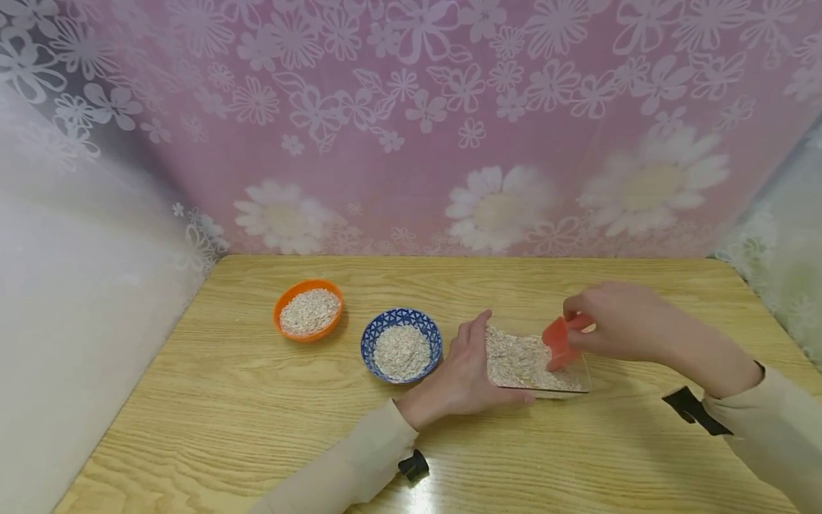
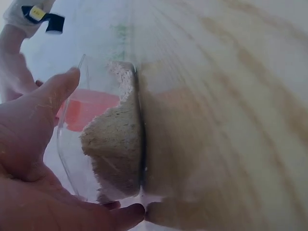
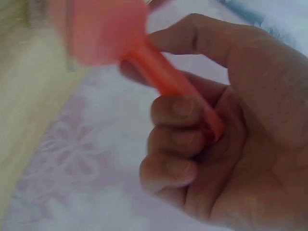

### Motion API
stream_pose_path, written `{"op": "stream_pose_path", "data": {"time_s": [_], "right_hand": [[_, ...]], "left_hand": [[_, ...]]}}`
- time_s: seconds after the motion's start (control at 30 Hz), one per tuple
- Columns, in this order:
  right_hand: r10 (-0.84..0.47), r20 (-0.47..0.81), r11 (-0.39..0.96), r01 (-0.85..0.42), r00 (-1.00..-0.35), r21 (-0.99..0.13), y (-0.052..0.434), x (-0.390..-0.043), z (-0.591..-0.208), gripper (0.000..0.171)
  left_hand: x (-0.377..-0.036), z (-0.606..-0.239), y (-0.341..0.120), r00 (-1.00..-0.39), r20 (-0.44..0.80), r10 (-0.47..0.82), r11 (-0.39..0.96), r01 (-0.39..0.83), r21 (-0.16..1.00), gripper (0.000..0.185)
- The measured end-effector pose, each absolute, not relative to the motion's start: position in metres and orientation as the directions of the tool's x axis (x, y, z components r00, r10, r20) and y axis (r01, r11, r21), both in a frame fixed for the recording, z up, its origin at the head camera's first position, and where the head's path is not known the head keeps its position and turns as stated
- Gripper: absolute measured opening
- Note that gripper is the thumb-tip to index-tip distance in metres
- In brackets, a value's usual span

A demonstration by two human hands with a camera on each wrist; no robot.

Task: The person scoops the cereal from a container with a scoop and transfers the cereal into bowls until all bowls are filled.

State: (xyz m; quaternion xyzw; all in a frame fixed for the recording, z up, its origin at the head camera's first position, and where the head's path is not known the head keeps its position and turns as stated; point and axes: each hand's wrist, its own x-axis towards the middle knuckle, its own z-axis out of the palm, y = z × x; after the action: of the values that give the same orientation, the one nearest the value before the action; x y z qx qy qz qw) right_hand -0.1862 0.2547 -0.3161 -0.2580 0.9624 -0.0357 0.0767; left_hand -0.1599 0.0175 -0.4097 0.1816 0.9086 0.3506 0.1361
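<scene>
A clear rectangular container (image 1: pixel 581 385) of oat flakes (image 1: pixel 516 360) stands on the table, right of centre. My left hand (image 1: pixel 464 375) grips its left end, thumb along the near wall and fingers at the far side. In the left wrist view the oats (image 2: pixel 115 149) show through the transparent wall, heaped unevenly. My right hand (image 1: pixel 616 321) holds a red scoop (image 1: pixel 557 344) by its handle, with the scoop's blade down in the oats at the container's right part. In the right wrist view, fingers curl round the scoop's handle (image 3: pixel 168 79).
Left of the container stands a blue-and-white patterned bowl (image 1: pixel 369 346) with oat flakes in it. Farther left, an orange bowl (image 1: pixel 277 321) also holds oats. The wooden table (image 1: pixel 225 400) meets a pink floral curtain (image 1: pixel 385 178) at its far edge.
</scene>
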Motion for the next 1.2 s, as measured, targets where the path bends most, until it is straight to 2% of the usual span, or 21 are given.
{"op": "stream_pose_path", "data": {"time_s": [0.13,0.33,0.47,0.67,0.83,1.0,1.2], "right_hand": [[-0.518,-0.059,0.844,-0.498,-0.853,-0.201,0.275,-0.182,-0.33,0.015],[-0.507,0.013,0.795,-0.473,-0.862,-0.38,0.296,-0.17,-0.359,0.017],[-0.535,0.093,0.742,-0.52,-0.84,-0.423,0.302,-0.167,-0.377,0.022],[-0.573,0.293,0.71,-0.642,-0.765,-0.288,0.296,-0.165,-0.392,0.034],[-0.595,0.383,0.699,-0.69,-0.707,-0.187,0.288,-0.168,-0.399,0.036],[-0.617,0.446,0.661,-0.735,-0.648,-0.154,0.279,-0.17,-0.404,0.035],[-0.635,0.462,0.637,-0.758,-0.619,-0.141,0.271,-0.172,-0.406,0.037]], "left_hand": [[-0.161,-0.412,0.018,-0.89,-0.148,0.431,0.688,0.218,0.692,0.137],[-0.165,-0.413,0.02,-0.889,-0.174,0.423,0.699,0.197,0.688,0.141],[-0.166,-0.414,0.02,-0.887,-0.182,0.424,0.699,0.193,0.689,0.14],[-0.167,-0.415,0.019,-0.884,-0.182,0.431,0.687,0.19,0.702,0.138],[-0.168,-0.415,0.019,-0.885,-0.188,0.426,0.683,0.179,0.708,0.138],[-0.169,-0.415,0.018,-0.881,-0.186,0.434,0.679,0.184,0.711,0.138],[-0.169,-0.417,0.017,-0.877,-0.186,0.444,0.673,0.188,0.715,0.138]]}}
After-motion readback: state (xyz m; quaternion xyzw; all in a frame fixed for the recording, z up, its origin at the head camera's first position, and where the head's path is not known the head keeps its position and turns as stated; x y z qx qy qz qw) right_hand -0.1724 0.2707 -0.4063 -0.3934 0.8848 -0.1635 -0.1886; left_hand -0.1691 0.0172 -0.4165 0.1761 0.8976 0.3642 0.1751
